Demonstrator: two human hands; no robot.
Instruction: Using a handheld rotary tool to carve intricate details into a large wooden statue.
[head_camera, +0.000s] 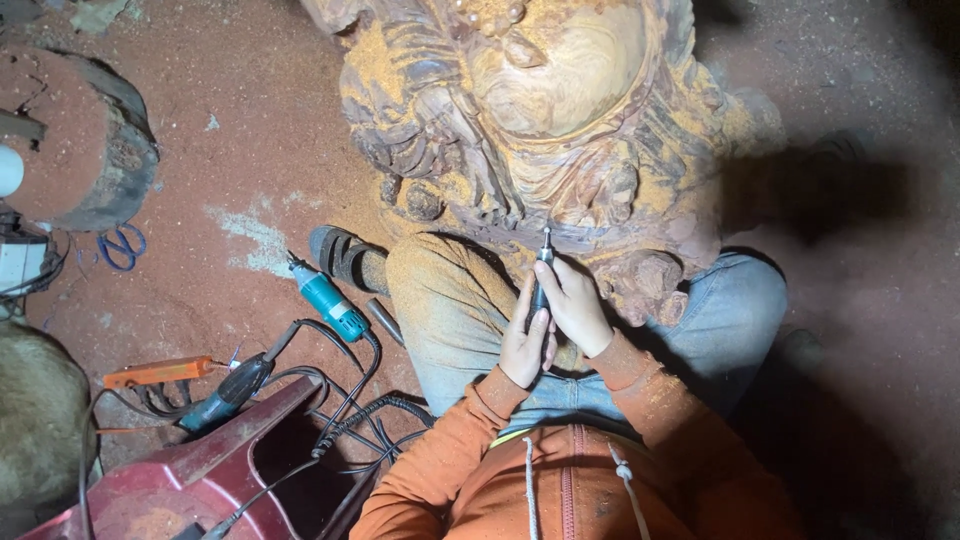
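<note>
A large carved wooden sculpture, coated in orange sawdust, stands in front of me between my knees. Both hands grip a slim black rotary carving tool, whose tip touches the lower edge of the carving. My right hand wraps the tool's upper body. My left hand holds it lower down, just under the right hand. I wear an orange hooded top and dusty jeans.
On the dusty reddish floor to my left lie a teal power tool, a dark one, an orange-handled tool and tangled black cables. A dark red plastic stool, a round wood block and blue scissors are nearby.
</note>
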